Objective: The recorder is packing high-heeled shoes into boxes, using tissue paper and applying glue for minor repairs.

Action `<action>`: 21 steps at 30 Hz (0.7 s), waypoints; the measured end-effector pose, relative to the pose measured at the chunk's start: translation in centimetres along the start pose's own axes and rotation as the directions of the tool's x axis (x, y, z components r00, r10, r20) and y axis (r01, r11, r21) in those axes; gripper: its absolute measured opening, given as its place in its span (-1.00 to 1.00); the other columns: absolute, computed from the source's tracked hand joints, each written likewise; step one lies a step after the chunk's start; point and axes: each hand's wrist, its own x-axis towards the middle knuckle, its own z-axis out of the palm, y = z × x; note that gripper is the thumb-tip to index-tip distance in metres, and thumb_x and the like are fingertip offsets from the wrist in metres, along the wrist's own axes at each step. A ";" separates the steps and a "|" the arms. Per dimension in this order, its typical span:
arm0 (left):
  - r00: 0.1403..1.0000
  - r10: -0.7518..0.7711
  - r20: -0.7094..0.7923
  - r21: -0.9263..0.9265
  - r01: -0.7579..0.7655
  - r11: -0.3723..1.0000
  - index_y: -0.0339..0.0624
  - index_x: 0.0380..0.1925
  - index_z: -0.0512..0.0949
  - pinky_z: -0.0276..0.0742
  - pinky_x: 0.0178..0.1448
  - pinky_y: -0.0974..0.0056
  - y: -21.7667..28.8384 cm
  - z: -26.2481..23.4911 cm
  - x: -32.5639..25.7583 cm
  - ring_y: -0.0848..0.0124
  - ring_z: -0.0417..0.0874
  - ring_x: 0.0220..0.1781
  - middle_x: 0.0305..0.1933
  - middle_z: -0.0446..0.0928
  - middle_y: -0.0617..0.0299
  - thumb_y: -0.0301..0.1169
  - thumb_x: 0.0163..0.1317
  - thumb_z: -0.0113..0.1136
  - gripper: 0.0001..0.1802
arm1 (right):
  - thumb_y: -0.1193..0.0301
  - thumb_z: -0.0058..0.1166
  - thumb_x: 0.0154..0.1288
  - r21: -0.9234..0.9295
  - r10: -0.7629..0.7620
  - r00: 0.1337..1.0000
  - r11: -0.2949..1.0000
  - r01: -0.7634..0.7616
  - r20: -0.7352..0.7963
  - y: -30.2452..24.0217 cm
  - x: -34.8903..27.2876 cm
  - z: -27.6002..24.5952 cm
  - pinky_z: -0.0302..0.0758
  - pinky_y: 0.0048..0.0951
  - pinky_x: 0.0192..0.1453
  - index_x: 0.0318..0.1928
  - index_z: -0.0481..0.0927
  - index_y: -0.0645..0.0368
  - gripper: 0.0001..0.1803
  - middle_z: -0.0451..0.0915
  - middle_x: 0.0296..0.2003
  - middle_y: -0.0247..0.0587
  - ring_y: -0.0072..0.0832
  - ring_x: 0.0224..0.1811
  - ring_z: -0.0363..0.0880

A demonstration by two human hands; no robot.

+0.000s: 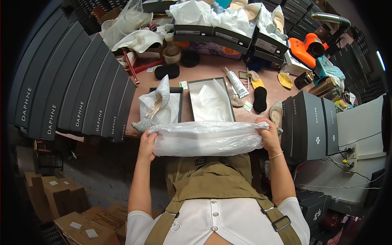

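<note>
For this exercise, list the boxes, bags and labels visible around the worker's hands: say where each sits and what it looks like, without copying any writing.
Clear plastic bag: stretched between left hand and right hand.
Open shoe box: table centre, grey, white tissue inside.
Box lid: left of it, holding a glittery silver shoe.
Dark grey shoe boxes: row on the left.
Upright grey boxes: right.

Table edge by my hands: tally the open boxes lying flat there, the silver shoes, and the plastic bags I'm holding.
open boxes lined with white tissue: 2
silver glitter shoe: 1
clear plastic bag, held by left hand and right hand: 1
Total: 4
</note>
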 end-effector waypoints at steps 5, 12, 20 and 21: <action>0.993 0.000 0.116 -0.336 0.040 0.941 -0.29 -0.29 0.53 0.53 -0.09 0.31 -0.3 -1.2 0.1 0.42 0.59 -0.21 -0.28 0.58 0.20 -0.44 0.29 -0.06 -0.81 | 0.64 0.07 0.07 0.066 0.078 0.964 0.993 -0.098 0.254 -2.0 0.0 -1.8 0.34 -0.64 -0.20 -0.52 0.53 0.17 -0.89 0.46 -0.13 -0.33 -0.64 -0.27 0.41; 0.995 -0.037 0.097 0.315 0.004 0.949 -0.20 -0.48 0.53 0.37 -0.28 0.50 2.3 -2.8 -0.2 0.60 0.46 -0.44 -0.47 0.50 0.36 -0.41 0.14 0.26 -0.87 | 0.65 0.12 -0.06 -0.492 -0.016 0.884 0.826 0.275 0.467 -5.3 -0.6 -1.1 0.37 -0.56 -0.12 -0.45 0.45 0.19 -0.85 0.46 -0.19 -0.30 -0.54 -0.25 0.40; 0.971 0.015 0.240 0.595 -0.159 0.788 -0.31 -0.12 0.58 0.42 -0.13 0.51 5.2 -2.6 -0.2 0.60 0.49 -0.17 -0.07 0.50 0.31 -0.66 0.03 0.15 -0.66 | 0.59 0.13 0.04 -0.866 -0.156 0.899 0.244 0.437 0.410 -8.4 -2.4 -1.4 0.45 -0.20 -0.12 -0.27 0.45 0.26 -0.80 0.46 -0.30 -0.06 -0.04 -0.20 0.49; 0.964 0.011 0.264 0.613 -0.177 0.770 -0.32 -0.07 0.57 0.43 -0.10 0.50 5.5 -2.1 -0.5 0.59 0.49 -0.11 0.00 0.47 0.29 -0.68 0.02 0.11 -0.60 | 0.54 0.15 0.11 -0.819 -0.118 0.908 0.396 0.415 0.403 -9.6 -2.1 1.1 0.45 -0.22 -0.09 -0.19 0.48 0.27 -0.77 0.49 -0.26 -0.05 -0.05 -0.17 0.51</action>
